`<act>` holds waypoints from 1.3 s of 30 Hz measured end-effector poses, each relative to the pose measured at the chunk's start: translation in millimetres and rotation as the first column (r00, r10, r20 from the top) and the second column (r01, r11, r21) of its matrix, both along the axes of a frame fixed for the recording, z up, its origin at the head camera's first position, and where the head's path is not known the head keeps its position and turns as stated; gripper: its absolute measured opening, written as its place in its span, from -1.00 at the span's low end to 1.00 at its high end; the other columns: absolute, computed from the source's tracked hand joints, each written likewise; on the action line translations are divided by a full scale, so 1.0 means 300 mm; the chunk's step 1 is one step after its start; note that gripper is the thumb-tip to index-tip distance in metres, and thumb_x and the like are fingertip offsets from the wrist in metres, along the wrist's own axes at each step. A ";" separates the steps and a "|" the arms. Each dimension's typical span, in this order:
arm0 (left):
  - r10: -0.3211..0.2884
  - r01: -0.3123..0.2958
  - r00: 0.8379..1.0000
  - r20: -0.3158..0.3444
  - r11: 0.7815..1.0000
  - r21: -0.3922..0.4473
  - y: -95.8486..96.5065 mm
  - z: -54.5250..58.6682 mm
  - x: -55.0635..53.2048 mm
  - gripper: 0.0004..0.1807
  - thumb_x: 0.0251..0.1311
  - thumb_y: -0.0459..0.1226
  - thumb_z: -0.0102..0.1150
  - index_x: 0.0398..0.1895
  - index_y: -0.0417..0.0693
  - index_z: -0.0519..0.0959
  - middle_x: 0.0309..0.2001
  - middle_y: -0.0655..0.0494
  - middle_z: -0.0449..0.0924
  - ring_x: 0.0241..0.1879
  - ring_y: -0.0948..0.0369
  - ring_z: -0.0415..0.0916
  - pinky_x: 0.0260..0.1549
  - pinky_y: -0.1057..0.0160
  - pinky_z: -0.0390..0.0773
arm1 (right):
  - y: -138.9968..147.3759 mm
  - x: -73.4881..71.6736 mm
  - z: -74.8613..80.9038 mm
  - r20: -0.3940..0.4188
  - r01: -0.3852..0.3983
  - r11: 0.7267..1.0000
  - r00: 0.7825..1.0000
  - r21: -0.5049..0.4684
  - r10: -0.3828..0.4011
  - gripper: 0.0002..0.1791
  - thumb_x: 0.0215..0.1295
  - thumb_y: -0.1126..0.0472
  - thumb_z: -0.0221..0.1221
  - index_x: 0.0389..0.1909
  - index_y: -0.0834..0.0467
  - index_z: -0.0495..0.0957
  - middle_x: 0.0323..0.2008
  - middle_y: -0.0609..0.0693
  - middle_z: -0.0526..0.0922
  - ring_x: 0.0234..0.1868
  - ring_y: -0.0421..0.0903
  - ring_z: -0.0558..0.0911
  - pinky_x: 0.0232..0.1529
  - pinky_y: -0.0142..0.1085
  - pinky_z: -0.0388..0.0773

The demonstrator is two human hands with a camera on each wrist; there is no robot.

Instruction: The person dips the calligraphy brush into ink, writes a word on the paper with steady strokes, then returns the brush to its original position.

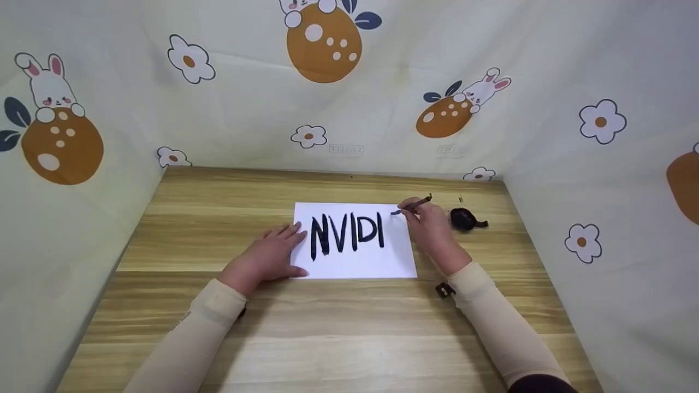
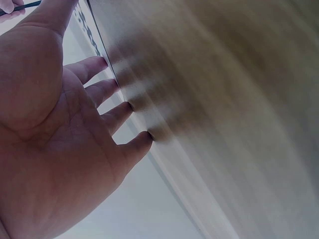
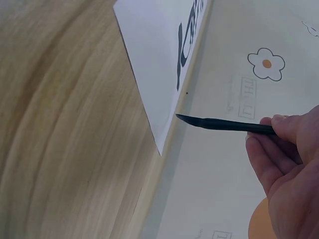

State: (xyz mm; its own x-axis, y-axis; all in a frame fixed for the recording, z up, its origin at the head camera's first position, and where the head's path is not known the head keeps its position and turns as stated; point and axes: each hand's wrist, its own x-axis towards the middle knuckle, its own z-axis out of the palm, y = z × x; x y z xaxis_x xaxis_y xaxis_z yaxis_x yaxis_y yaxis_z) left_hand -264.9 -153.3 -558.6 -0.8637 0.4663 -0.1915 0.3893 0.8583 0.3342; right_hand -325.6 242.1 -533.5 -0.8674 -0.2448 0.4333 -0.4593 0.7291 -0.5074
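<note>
A white sheet of paper (image 1: 355, 267) lies on the wooden table, with thick black letters reading "NVIDI" (image 1: 347, 234). My left hand (image 1: 267, 254) rests at its left edge, fingers and thumb spread and fingertips on the paper; the left wrist view shows the palm (image 2: 65, 134) and outstretched fingers. At the upper right corner, my right hand (image 1: 434, 232) pinches a slim dark writing brush (image 3: 224, 124) between thumb and fingers. The brush tip points left, just right of the last letter. Whether it touches the paper I cannot tell.
Right of my right hand stands a small round black pot (image 1: 463, 219) with a short projection, perhaps a lid or spout. A tiny dark scrap (image 1: 460, 198) lies behind it. Pale curtains (image 1: 240, 109) printed with rabbits and flowers enclose the table (image 1: 349, 338) at back and sides.
</note>
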 end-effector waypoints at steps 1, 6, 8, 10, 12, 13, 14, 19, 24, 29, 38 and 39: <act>-0.001 0.001 1.000 -0.001 1.000 0.000 -0.001 -0.002 -0.001 0.13 0.32 0.27 0.47 0.75 -0.14 0.24 0.77 -0.18 0.04 0.72 -0.31 -0.01 0.54 -0.52 0.09 | -0.001 -0.001 -0.002 0.004 -0.011 1.000 1.000 0.000 0.011 -0.92 0.53 0.33 0.37 -0.08 0.16 0.81 -0.13 0.07 0.88 -0.06 0.08 0.86 0.01 0.03 0.75; -0.009 0.009 1.000 -0.010 1.000 0.002 -0.003 -0.006 -0.001 0.14 0.32 0.28 0.46 0.75 -0.15 0.24 0.77 -0.18 0.04 0.72 -0.30 0.00 0.52 -0.53 0.14 | -0.002 -0.005 -0.014 0.024 -0.053 0.998 0.998 0.018 0.053 -0.89 0.56 0.37 0.31 -0.06 0.22 0.81 -0.09 0.08 0.87 -0.01 0.09 0.83 0.05 0.02 0.73; -0.011 0.011 1.000 -0.015 1.000 0.005 -0.003 -0.007 -0.001 0.14 0.32 0.27 0.46 0.75 -0.16 0.25 0.77 -0.18 0.05 0.71 -0.31 0.01 0.51 -0.54 0.16 | -0.003 -0.006 -0.016 0.039 -0.068 0.998 0.997 0.017 0.067 -0.87 0.57 0.39 0.30 -0.05 0.24 0.81 -0.07 0.09 0.87 0.02 0.09 0.82 0.07 0.02 0.72; -0.013 0.013 1.000 -0.020 1.000 0.007 -0.003 -0.008 -0.001 0.14 0.32 0.27 0.47 0.75 -0.17 0.25 0.77 -0.19 0.05 0.71 -0.31 0.02 0.50 -0.54 0.18 | -0.004 -0.004 -0.016 0.062 -0.073 0.997 0.995 0.007 0.072 -0.86 0.58 0.41 0.28 -0.06 0.23 0.81 -0.06 0.08 0.86 0.03 0.07 0.81 0.07 0.00 0.71; -0.013 0.013 1.000 -0.020 1.000 0.006 -0.001 -0.008 -0.002 0.14 0.32 0.27 0.47 0.75 -0.17 0.25 0.77 -0.20 0.05 0.71 -0.31 0.02 0.50 -0.54 0.17 | -0.005 -0.001 -0.017 0.084 -0.071 0.997 0.994 -0.003 0.071 -0.86 0.58 0.41 0.28 -0.07 0.22 0.82 -0.06 0.08 0.86 0.04 0.04 0.81 0.07 -0.03 0.71; -0.012 0.012 1.000 -0.019 1.000 0.005 -0.002 -0.007 -0.001 0.14 0.32 0.27 0.47 0.75 -0.17 0.25 0.77 -0.20 0.04 0.71 -0.31 0.01 0.51 -0.54 0.17 | -0.006 0.002 -0.016 0.094 -0.069 0.998 0.993 -0.008 0.069 -0.85 0.58 0.42 0.28 -0.07 0.20 0.82 -0.06 0.07 0.86 0.05 0.03 0.81 0.08 -0.04 0.71; -0.012 0.012 1.000 -0.019 1.000 0.005 -0.002 -0.006 0.000 0.14 0.32 0.27 0.46 0.75 -0.17 0.25 0.77 -0.20 0.04 0.71 -0.31 0.01 0.51 -0.54 0.16 | -0.007 0.003 -0.017 0.103 -0.066 0.998 0.992 -0.012 0.066 -0.84 0.57 0.42 0.29 -0.08 0.19 0.82 -0.05 0.06 0.86 0.05 0.02 0.80 0.09 -0.05 0.72; -0.007 0.007 1.000 -0.007 1.000 0.012 -0.001 0.000 0.005 0.13 0.33 0.26 0.47 0.75 -0.16 0.24 0.77 -0.18 0.03 0.72 -0.30 -0.01 0.52 -0.54 0.13 | -0.009 0.008 -0.022 0.136 -0.062 0.998 0.989 -0.025 0.065 -0.83 0.55 0.46 0.28 -0.09 0.22 0.82 -0.06 0.07 0.86 0.08 0.04 0.81 0.12 -0.03 0.73; -0.014 0.015 1.000 -0.015 1.000 0.018 0.000 0.002 0.006 0.12 0.33 0.25 0.47 0.74 -0.18 0.26 0.77 -0.21 0.04 0.71 -0.33 0.01 0.52 -0.54 0.14 | -0.008 0.014 -0.025 0.144 -0.068 0.997 0.987 -0.037 0.072 -0.86 0.54 0.45 0.30 -0.10 0.25 0.82 -0.09 0.07 0.87 0.05 0.05 0.81 0.09 0.00 0.73; -0.015 0.015 1.000 -0.016 1.000 0.025 -0.001 0.000 0.005 0.13 0.33 0.24 0.48 0.74 -0.18 0.25 0.77 -0.20 0.04 0.71 -0.33 0.00 0.52 -0.54 0.12 | -0.006 0.030 -0.027 0.155 -0.077 0.996 0.984 -0.050 0.083 -0.87 0.52 0.47 0.30 -0.12 0.28 0.81 -0.11 0.10 0.87 0.01 0.06 0.83 0.10 0.00 0.75; -0.008 0.008 1.000 -0.017 1.000 0.000 -0.004 -0.012 -0.002 0.14 0.31 0.28 0.47 0.75 -0.15 0.26 0.77 -0.18 0.05 0.71 -0.31 0.01 0.52 -0.53 0.14 | -0.006 0.074 -0.023 0.165 -0.072 0.995 0.983 -0.071 0.083 -0.89 0.52 0.42 0.32 -0.13 0.24 0.80 -0.15 0.07 0.88 -0.05 0.06 0.84 0.07 0.02 0.75; -0.007 0.007 1.000 -0.015 1.000 -0.001 -0.004 -0.012 -0.002 0.14 0.31 0.28 0.47 0.75 -0.14 0.26 0.77 -0.18 0.05 0.71 -0.31 0.01 0.52 -0.53 0.14 | -0.005 0.077 -0.024 0.162 -0.077 0.994 0.983 -0.075 0.088 -0.90 0.51 0.43 0.32 -0.14 0.24 0.80 -0.16 0.07 0.88 -0.06 0.06 0.84 0.07 0.02 0.75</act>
